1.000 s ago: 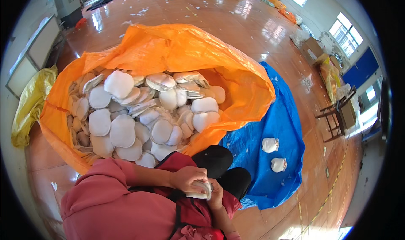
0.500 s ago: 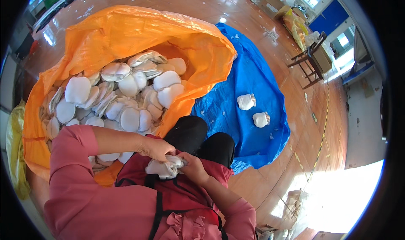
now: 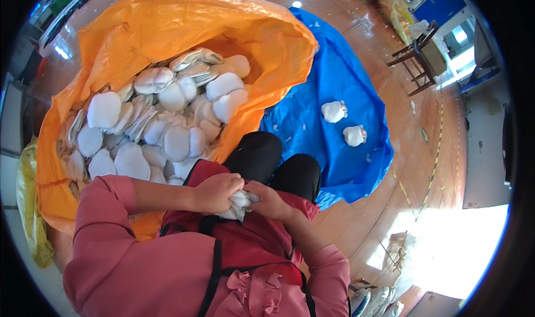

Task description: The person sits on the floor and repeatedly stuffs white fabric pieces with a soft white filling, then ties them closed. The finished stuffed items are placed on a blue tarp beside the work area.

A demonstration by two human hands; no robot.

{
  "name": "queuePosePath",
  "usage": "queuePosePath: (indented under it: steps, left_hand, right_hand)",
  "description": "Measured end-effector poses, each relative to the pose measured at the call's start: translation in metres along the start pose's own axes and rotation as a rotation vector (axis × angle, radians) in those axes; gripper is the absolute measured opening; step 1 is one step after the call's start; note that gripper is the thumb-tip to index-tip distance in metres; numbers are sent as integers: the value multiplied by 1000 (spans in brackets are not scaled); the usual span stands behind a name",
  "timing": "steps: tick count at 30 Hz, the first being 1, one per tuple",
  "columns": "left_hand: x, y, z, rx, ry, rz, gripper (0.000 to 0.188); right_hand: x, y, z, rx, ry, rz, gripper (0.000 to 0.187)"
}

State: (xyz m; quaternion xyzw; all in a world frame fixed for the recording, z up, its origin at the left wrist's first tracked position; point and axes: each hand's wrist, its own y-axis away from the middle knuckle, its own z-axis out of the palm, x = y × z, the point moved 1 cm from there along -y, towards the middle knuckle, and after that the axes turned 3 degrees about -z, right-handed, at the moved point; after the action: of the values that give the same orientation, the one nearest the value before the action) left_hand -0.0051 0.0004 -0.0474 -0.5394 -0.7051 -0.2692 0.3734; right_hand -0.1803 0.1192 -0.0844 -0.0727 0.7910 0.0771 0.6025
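White soft pad (image 3: 237, 204) bunched between both hands, at lap over red apron (image 3: 245, 244). Left hand (image 3: 216, 191) fingers curled tight over its top; right hand (image 3: 271, 201) fingers pinching its right edge. Looks light, limp, easily crushed: best gripped at rim. More pads (image 3: 161, 127) heaped in orange bag (image 3: 184, 27) ahead; two more (image 3: 344, 123) on blue sheet (image 3: 329, 71), well apart

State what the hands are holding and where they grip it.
Both the left hand and right hand clutch one white pad, scrunched between them at its opposite sides.
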Motion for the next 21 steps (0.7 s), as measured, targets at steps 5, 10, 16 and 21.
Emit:
queuePosePath:
  steps: [5,10,16,21]
  left_hand:
    - [-1,5,5,187,-7,141,24]
    - [-6,1,11,282,-80,130,23]
    - [4,-15,19,435,-119,135,24]
    - [12,-6,32,320,-55,73,29]
  right_hand:
    - [-4,8,-3,-41,-41,-13,58]
    - [9,13,30,226,-332,141,44]
    - [7,4,33,566,-49,134,30]
    - [5,20,37,615,-179,165,26]
